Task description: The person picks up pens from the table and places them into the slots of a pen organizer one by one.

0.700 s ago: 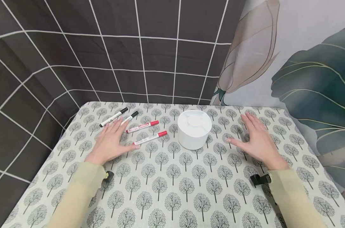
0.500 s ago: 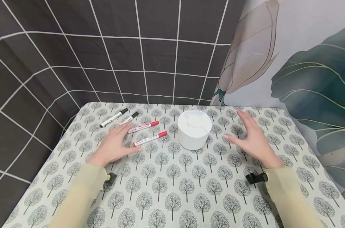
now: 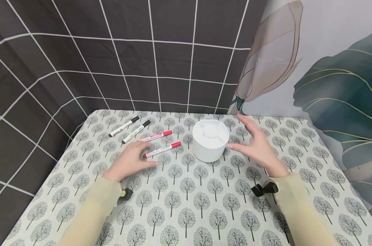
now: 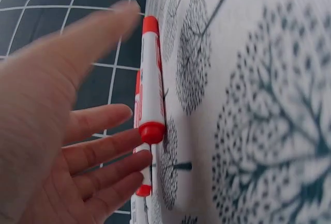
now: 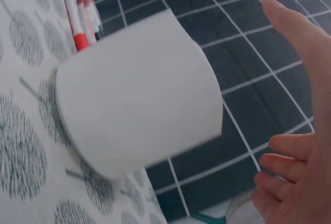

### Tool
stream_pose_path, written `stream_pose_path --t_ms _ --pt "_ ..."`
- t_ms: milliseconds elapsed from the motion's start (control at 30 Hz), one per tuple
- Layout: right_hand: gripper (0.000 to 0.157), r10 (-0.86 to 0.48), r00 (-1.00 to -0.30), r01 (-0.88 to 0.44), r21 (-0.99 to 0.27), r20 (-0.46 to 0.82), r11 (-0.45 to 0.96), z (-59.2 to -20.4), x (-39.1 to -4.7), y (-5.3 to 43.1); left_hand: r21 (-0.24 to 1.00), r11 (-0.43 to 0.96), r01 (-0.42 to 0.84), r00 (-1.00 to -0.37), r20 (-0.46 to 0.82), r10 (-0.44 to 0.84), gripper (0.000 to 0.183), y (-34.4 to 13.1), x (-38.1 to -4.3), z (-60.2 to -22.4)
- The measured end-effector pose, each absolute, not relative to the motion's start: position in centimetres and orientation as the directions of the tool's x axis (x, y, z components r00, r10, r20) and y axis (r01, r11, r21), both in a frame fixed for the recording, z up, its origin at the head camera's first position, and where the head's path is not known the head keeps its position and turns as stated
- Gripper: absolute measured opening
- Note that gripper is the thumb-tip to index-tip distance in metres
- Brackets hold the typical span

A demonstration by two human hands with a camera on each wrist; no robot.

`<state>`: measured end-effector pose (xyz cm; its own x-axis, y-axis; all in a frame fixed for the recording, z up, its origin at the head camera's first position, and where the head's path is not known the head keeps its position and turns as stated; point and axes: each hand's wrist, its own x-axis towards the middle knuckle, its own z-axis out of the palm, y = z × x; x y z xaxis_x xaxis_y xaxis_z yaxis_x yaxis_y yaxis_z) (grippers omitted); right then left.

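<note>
White divided cylindrical organizer stands upright on the worktop near red-capped markers; the right hand now sits closer, just beside it, the left hand, shifted rightward, uncovers both black-capped markers, all fingers relaxed and empty, so no hold yet.

Four markers lie on one table: two red-capped markers just beyond the left grip and toward its right, and two black-capped markers farther out past that same grip. One white container stands between the two grips, near the right grip on its left. Two pale sleeves, one behind each grip, come with two small black devices, one at each wrist, and two hangings rise beyond the grips: one dark gridded hanging and one floral hanging.
</note>
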<state>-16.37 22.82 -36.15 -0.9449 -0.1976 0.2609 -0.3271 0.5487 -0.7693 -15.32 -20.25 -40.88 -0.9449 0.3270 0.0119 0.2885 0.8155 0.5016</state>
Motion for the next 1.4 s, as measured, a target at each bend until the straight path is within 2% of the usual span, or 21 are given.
stream_pose_path --t_ms 333,567,800,1000,1400 --pt "0.124 -0.265 -0.936 -0.337 -0.807 0.231 0.485 -38.6 -17.9 19.4 0.484 0.815 0.318 -0.937 0.03 0.348 0.049 -19.9 -15.5 -41.4" --pt "0.127 -0.22 -0.961 -0.255 -0.836 0.165 0.487 -39.8 -18.0 18.8 0.502 0.791 0.351 -0.928 0.074 0.365 0.032 -20.0 -15.8 -42.0" --pt "0.124 -0.223 -0.961 -0.252 -0.843 0.161 0.475 -39.8 -17.9 18.7 0.561 0.772 0.301 -0.944 0.061 0.324 0.028 -20.2 -16.2 -42.1" --pt "0.123 -0.222 -0.962 -0.248 -0.849 0.159 0.467 -39.7 -18.0 18.8 0.613 0.73 0.303 -0.949 0.128 0.287 0.025 -20.1 -16.6 -41.2" --pt "0.123 -0.221 -0.963 -0.246 -0.848 0.157 0.47 -39.7 -18.1 19.0 0.794 0.546 0.267 -0.963 0.24 0.122 0.031 -18.7 -17.8 -38.2"
